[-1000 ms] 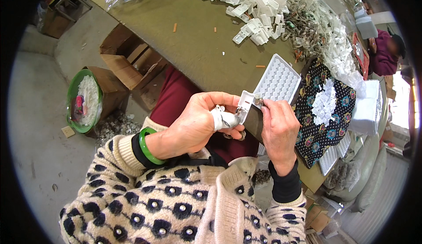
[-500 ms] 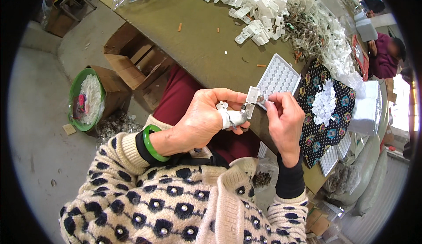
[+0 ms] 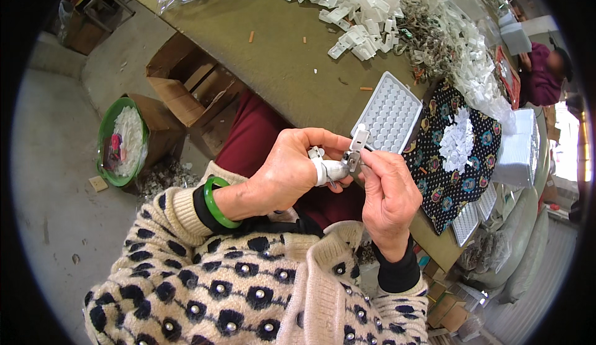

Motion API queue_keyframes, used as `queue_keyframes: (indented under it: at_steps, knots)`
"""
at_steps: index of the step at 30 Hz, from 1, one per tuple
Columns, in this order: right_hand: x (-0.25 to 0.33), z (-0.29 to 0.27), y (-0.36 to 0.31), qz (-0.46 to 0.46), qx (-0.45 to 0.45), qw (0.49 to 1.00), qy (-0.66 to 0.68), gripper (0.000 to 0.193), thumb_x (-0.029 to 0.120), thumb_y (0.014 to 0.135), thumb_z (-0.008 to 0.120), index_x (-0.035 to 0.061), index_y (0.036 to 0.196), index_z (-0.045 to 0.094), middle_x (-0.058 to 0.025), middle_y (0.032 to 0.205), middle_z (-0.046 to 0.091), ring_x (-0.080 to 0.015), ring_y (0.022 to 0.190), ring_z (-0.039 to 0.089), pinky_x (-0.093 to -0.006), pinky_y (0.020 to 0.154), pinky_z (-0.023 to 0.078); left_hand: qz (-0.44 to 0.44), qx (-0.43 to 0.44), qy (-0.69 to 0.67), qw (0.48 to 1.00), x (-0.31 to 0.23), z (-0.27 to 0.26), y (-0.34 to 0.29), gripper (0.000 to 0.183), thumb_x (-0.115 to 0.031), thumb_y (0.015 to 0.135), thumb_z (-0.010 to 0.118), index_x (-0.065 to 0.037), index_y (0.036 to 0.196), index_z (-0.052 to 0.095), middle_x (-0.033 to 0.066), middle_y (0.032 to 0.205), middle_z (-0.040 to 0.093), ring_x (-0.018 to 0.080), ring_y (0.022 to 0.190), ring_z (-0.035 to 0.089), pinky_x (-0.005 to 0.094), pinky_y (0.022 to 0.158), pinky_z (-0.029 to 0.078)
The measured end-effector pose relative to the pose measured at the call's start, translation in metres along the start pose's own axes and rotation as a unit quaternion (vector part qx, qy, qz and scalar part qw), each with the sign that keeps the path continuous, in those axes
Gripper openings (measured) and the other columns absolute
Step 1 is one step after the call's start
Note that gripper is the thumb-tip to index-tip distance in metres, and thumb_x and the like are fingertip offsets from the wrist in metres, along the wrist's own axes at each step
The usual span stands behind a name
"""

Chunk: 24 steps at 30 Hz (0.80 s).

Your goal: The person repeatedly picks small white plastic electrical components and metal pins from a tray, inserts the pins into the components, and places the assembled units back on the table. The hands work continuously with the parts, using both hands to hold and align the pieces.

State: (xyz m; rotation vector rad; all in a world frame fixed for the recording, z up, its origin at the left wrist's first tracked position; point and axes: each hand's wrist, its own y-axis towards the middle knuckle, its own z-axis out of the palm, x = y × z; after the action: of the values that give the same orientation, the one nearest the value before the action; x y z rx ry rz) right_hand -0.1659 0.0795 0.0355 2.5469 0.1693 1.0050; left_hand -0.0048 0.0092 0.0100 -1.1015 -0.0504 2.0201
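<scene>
My left hand (image 3: 282, 168) is closed on a small white plastic casing (image 3: 359, 139), pinched upright between thumb and fingers. Lower on the casing sits a small dark, metallic-looking part (image 3: 352, 158). White wrapping (image 3: 331, 170) covers one of that hand's fingers, and a green bangle circles the wrist. Thumb and fingertips of my right hand (image 3: 391, 199) are pressed together at the casing's right side; anything tiny between them is hidden. Just beyond my hands, a white tray with rows of round cells (image 3: 390, 112) lies on the table.
A heap of white plastic casings (image 3: 366, 9) covers the table's (image 3: 273, 53) far side, beside tangled small parts (image 3: 428, 44). White pieces (image 3: 457, 143) lie on a patterned dark cloth (image 3: 434, 190) at right. Leftward stand an open cardboard box (image 3: 186, 90) and a green basin (image 3: 105, 174).
My right hand has moved left and slightly down, its fingertips now against the casing. The casing has turned more edge-on. My left hand stays nearly in place.
</scene>
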Motion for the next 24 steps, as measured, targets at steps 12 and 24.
queue_keyframes:
  at_steps: [12,24]
  knots:
    - [-0.009,0.000,-0.001,0.015,0.060,0.994,0.086,0.017,-0.010,0.080,0.065,-0.0016,0.095,0.065,-0.0128,0.087,0.063,-0.0239,0.075,0.063,-0.0294,0.066,0.050,-0.068,0.001,0.001,0.998,0.003,-0.009,-0.002,0.024,-0.003,0.086,0.071,0.007,0.106,0.062,0.0110,0.087,0.068,0.0137,0.065,0.066,0.0249,0.054,0.054]
    - [-0.054,0.016,0.018,-0.033,0.009,0.982,-0.187,0.022,-0.005,0.072,0.069,0.0005,0.093,0.061,-0.0112,0.089,0.055,-0.0299,0.082,0.057,-0.0395,0.072,0.047,-0.017,0.034,-0.095,0.995,0.006,-0.016,0.005,0.018,-0.003,0.086,0.069,0.002,0.100,0.059,0.0067,0.079,0.061,0.0106,0.053,0.057,0.0218,0.042,0.039]
